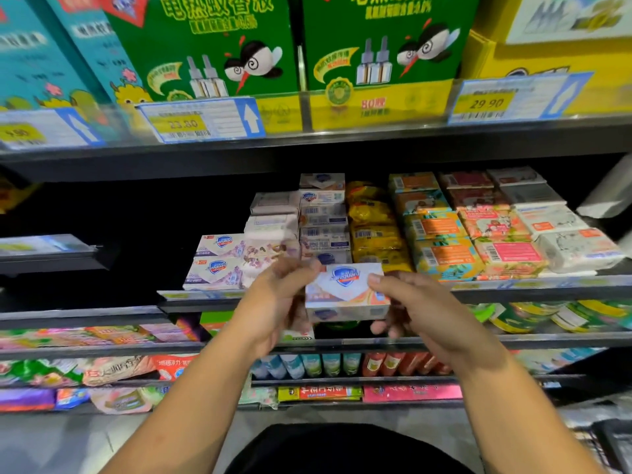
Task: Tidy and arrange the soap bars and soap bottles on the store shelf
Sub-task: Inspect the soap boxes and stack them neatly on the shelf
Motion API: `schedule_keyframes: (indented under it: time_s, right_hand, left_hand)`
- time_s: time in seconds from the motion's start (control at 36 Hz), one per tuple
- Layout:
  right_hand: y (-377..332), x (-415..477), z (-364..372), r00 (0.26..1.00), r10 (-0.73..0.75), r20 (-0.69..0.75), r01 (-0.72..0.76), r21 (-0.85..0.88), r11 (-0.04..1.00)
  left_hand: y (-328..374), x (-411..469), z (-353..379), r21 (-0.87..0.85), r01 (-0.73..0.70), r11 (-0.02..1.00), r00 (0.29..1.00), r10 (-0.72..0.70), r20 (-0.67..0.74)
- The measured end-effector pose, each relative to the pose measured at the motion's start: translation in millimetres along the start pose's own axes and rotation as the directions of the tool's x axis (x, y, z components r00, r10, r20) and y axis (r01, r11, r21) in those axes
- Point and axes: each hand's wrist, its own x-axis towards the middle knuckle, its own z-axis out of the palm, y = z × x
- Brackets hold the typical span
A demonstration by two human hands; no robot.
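**Both hands on one soap box, centre frame**

Dead centre of the frame, a white soap box (345,290) with a blue shield logo was up off the shelf and held in the air. The left hand (273,302) gripped its left end, with the thumb at the upper corner. The right hand (420,309) pinched the right end, thumb on top and fingers curled underneath. The box sat face-up and tilted a little, just in front of the soap shelf (533,289) and level with its front rail.

Behind it, the shelf was packed. At centre-left, two white boxes with lilac print (219,265) were stacked one on the other. Right of those, a tall pile of white boxes (323,217) showed their barcodes. Then came the yellow packs (374,227), the orange-and-teal bars (437,241), the pink bars (502,244) and, at the right end, the white wrapped bars (564,241).

Across the top of the frame stood big green cartons (212,46) above a yellow price tag (201,119). Low in the centre, a row of small bottles (301,366) lined a lower shelf.
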Motion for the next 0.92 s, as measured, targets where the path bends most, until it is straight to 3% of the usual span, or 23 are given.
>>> schedule_keyframes:
  time_s: [0.08, 0.17, 0.25, 0.44, 0.58, 0.69, 0.92]
  right_hand:
    - [-4.1, 1.7, 2.4, 0.993, 0.118, 0.002, -0.118, -0.067, 0.991]
    - [-8.8, 1.2, 4.3, 0.987, 0.15, 0.051, -0.143, -0.123, 0.982]
    - [-14.5, 0.4, 5.0, 0.994, 0.102, 0.043, -0.1, -0.065, 0.993]
    - [-31.9, 10.8, 23.2, 1.0, -0.011, 0.017, 0.008, 0.186, 0.982]
    - [-33.5, 29.9, 57.4, 0.974, -0.205, -0.097, 0.216, 0.121, 0.969]
    - [-26.7, 46.3, 82.7, 0.954, -0.285, -0.093, 0.281, -0.052, 0.958]
    - [-23.6, 66.6, 124.3, 0.95, -0.312, 0.033, 0.312, 0.011, 0.95]
  left_hand:
    - [-0.6, 6.2, -5.8, 0.226, 0.102, 0.969, 0.994, -0.107, 0.008]
    - [3.4, 9.3, -9.1, 0.257, 0.119, 0.959, 0.992, -0.127, 0.015]
    - [8.2, 12.6, -14.6, 0.269, 0.074, 0.96, 0.992, -0.099, 0.083]
    - [18.0, 16.4, -30.5, 0.217, -0.206, 0.954, 0.972, 0.174, 0.158]
    - [26.3, 15.6, -56.6, 0.307, -0.376, 0.875, 0.926, 0.34, 0.164]
    - [28.7, 15.9, -84.5, 0.517, -0.453, 0.726, 0.885, 0.436, 0.163]
    - [37.4, 23.7, -127.7, 0.832, -0.437, 0.342, 0.85, 0.459, 0.258]
